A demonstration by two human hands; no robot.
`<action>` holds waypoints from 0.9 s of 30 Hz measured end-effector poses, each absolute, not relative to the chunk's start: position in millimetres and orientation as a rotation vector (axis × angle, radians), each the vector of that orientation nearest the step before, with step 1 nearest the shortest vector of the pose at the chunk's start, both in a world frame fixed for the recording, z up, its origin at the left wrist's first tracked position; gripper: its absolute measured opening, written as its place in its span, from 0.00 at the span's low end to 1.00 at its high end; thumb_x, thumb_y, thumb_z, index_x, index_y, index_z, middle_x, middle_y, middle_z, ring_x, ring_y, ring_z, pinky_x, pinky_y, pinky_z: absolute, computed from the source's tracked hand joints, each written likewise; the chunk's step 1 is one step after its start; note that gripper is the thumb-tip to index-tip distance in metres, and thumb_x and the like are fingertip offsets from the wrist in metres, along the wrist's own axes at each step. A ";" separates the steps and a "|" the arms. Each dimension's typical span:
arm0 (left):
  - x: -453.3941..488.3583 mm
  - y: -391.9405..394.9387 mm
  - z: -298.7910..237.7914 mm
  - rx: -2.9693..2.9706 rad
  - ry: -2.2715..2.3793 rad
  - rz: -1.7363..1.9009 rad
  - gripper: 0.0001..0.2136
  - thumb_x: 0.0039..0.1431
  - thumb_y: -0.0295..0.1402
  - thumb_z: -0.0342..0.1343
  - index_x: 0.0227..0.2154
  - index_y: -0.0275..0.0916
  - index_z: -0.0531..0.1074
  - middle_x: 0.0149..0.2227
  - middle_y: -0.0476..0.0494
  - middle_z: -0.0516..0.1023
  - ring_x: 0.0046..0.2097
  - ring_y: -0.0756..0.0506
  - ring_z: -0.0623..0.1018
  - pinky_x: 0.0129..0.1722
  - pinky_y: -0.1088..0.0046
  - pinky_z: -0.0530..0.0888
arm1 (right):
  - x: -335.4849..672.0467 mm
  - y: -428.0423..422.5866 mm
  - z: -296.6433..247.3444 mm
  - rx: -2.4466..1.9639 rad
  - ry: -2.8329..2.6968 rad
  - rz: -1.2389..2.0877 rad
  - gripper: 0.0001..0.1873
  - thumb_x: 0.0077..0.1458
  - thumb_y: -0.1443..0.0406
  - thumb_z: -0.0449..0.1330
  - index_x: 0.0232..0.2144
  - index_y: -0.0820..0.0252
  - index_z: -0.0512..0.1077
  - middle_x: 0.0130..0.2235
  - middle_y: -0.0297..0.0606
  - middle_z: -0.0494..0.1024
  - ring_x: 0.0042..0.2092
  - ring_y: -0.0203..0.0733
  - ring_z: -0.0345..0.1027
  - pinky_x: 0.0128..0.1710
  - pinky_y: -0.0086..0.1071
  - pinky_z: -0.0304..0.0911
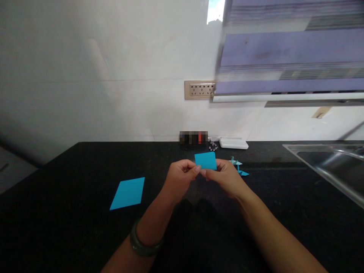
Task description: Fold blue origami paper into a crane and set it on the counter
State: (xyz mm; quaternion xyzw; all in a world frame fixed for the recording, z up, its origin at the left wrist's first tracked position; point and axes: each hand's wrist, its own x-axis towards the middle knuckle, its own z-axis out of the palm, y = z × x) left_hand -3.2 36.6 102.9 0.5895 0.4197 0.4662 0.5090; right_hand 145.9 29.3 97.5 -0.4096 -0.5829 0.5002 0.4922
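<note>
A small blue sheet of paper (206,160), seemingly folded over, is held up above the dark countertop between both hands. My left hand (182,177) pinches its lower left corner between thumb and fingers. At the lower right edge, my right hand (223,175) grips it the same way, the thumb in front and the fingers mostly hidden behind. The two thumb tips nearly meet below the paper. On the counter to the left lies a flat blue paper sheet (127,193). Just beyond my right hand are folded blue paper figures (241,173), partly covered by the hand.
Against the wall stand a blurred-out dark item (193,137) and a white flat device (233,143), with a beaded trinket (213,145) beside them. A metal sink (327,178) is set into the black counter (71,227) at right. Above are a socket strip (200,90) and a purple blind (284,49).
</note>
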 end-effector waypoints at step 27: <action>2.3 36.7 96.9 1.527 1.092 1.110 0.10 0.49 0.37 0.53 0.22 0.34 0.68 0.21 0.47 0.72 0.24 0.51 0.70 0.25 0.76 0.66 | 146.6 29.4 100.1 -1.105 -1.602 1.151 0.12 0.47 0.60 0.58 0.20 0.64 0.69 0.20 0.32 0.70 0.21 0.30 0.58 0.21 0.25 0.52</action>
